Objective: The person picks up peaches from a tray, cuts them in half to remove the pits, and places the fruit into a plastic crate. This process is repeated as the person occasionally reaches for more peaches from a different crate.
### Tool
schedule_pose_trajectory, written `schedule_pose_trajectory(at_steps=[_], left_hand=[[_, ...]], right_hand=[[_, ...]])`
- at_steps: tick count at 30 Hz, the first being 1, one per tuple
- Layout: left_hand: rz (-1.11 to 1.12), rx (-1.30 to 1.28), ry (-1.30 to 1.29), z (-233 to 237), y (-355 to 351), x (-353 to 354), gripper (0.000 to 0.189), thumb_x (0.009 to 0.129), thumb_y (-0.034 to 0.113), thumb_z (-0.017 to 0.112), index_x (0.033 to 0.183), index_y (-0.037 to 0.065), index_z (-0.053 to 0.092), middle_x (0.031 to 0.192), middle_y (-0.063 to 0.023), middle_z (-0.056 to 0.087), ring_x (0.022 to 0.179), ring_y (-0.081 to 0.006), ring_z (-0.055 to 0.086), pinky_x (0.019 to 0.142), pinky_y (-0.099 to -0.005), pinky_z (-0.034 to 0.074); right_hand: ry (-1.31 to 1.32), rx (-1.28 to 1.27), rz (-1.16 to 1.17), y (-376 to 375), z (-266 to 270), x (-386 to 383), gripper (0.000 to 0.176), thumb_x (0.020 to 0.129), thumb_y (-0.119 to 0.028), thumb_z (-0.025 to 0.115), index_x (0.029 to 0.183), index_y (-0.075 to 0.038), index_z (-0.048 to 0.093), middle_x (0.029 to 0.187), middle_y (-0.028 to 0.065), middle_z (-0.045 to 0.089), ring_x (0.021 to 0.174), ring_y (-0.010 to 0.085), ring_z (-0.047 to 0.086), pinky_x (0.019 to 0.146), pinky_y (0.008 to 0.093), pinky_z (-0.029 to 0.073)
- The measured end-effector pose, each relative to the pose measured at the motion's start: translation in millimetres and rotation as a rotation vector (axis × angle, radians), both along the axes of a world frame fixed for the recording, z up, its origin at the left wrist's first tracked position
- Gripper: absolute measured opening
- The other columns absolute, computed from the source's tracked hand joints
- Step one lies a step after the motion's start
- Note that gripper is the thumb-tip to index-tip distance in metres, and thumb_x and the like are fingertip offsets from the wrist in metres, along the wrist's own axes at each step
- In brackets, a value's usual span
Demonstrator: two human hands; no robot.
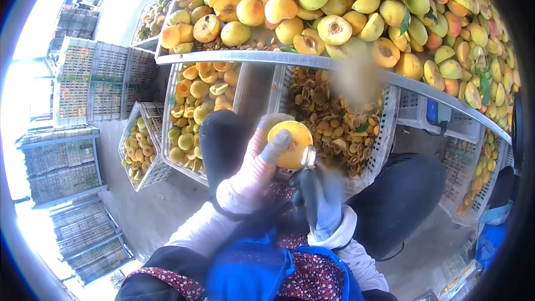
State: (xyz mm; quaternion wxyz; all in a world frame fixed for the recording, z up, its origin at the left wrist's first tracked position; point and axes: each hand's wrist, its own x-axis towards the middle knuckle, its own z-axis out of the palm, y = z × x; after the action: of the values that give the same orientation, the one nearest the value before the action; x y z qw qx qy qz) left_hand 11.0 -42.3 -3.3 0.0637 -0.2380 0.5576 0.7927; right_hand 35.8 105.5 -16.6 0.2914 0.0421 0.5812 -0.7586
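Yellow fruit (297,146) between left fingers (281,140)

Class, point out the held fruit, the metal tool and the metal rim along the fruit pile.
Held fruit (300,136): head view, on its orange face.
Metal tool (309,156): head view, on its shiny tip.
Metal rim (223,56): head view, on its left stretch.

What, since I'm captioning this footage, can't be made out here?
All in the head view:
- Grip of the metal tool: hidden in the right hand, itself blurred.
- Back of the fruit piece: turned away, held by the left hand.
- Part of the table rim: hidden by a pale blur.
- Rest of the person in blue: cut off by the dark border.
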Motion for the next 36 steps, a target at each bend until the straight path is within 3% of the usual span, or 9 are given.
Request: schedule_pose_trajectory(at_steps=[2,7,15,21,24,30,32,34,36], left_hand=[[-0.003,-0.086,0.018,2,1,3,0.051,0.086,0.04,0.064,0.121,0.006,0.048,0.107,-0.0063,0.059,0.098,-0.0152,0.058,0.087,-0.0293,0.047],[-0.059,-0.157,0.045,-1,3,6,0.056,0.087,0.042,0.064,0.123,0.002,0.05,0.108,-0.0073,0.06,0.1,-0.0149,0.058,0.089,-0.0282,0.046],[-0.098,0.071,0.028,-13,8,7,0.059,0.082,0.044,0.069,0.124,0.008,0.049,0.107,-0.0066,0.059,0.101,-0.0144,0.056,0.089,-0.028,0.045],[0.006,0.042,0.086,-9,17,12,0.054,0.084,0.042,0.069,0.121,0.008,0.049,0.105,-0.0065,0.059,0.097,-0.014,0.057,0.087,-0.0272,0.046],[0.065,0.049,0.088,-10,21,15,0.052,0.085,0.039,0.069,0.121,0.008,0.05,0.104,-0.0061,0.059,0.096,-0.0136,0.057,0.086,-0.0271,0.046],[0.021,-0.057,0.101,-18,21,16,0.045,0.088,0.034,0.066,0.118,0.005,0.05,0.101,-0.0066,0.06,0.091,-0.0121,0.057,0.081,-0.0258,0.047],[-0.001,-0.074,0.104,-20,21,15,0.043,0.088,0.033,0.065,0.116,0.004,0.051,0.099,-0.0068,0.06,0.088,-0.0116,0.057,0.078,-0.0252,0.047],[-0.024,-0.06,0.102,-25,20,15,0.042,0.089,0.033,0.064,0.115,0.003,0.051,0.096,-0.007,0.061,0.085,-0.0113,0.057,0.076,-0.0246,0.047],[-0.039,-0.058,0.082,-28,18,15,0.04,0.089,0.033,0.064,0.114,0.003,0.051,0.094,-0.007,0.061,0.082,-0.0108,0.057,0.074,-0.0243,0.047]], right_hand=[[0.475,0.329,-0.086,-4,-7,1,0.024,0.094,-0.028,0.052,0.095,-0.004,0.054,0.069,0.011,0.059,0.06,0.026,0.06,0.053,0.0359,0.046],[0.632,0.584,-0.019,2,3,-6,0.022,0.091,-0.026,0.054,0.1,-0.006,0.056,0.076,0.0193,0.061,0.071,0.0397,0.06,0.059,0.0441,0.046],[0.563,0.616,0.006,1,-14,2,0.026,0.093,-0.028,0.051,0.1,-0.003,0.055,0.078,0.0212,0.059,0.071,0.0418,0.058,0.06,0.0456,0.044],[0.545,0.531,-0.056,-1,-15,5,0.026,0.093,-0.027,0.05,0.101,-0.002,0.055,0.078,0.0216,0.059,0.072,0.0418,0.058,0.061,0.0453,0.044],[0.388,0.456,-0.01,-2,-12,2,0.027,0.094,-0.026,0.05,0.104,-0.002,0.055,0.079,0.0216,0.06,0.072,0.0413,0.059,0.062,0.0443,0.046],[0.758,0.649,0.079,2,-41,23,0.025,0.092,-0.017,0.054,0.112,-0.001,0.055,0.092,0.0203,0.062,0.078,0.0374,0.061,0.066,0.042,0.048],[0.536,0.484,0.005,0,-48,32,0.026,0.092,-0.015,0.055,0.114,-0.001,0.054,0.095,0.0185,0.062,0.079,0.035,0.061,0.068,0.0402,0.049],[0.597,0.486,0.001,3,-54,34,0.027,0.092,-0.014,0.056,0.116,-0.001,0.054,0.096,0.017,0.062,0.08,0.0318,0.062,0.069,0.0379,0.049],[0.938,0.651,0.066,10,-57,27,0.028,0.093,-0.014,0.056,0.117,0.0,0.053,0.096,0.0157,0.062,0.08,0.0279,0.062,0.07,0.035,0.05]])
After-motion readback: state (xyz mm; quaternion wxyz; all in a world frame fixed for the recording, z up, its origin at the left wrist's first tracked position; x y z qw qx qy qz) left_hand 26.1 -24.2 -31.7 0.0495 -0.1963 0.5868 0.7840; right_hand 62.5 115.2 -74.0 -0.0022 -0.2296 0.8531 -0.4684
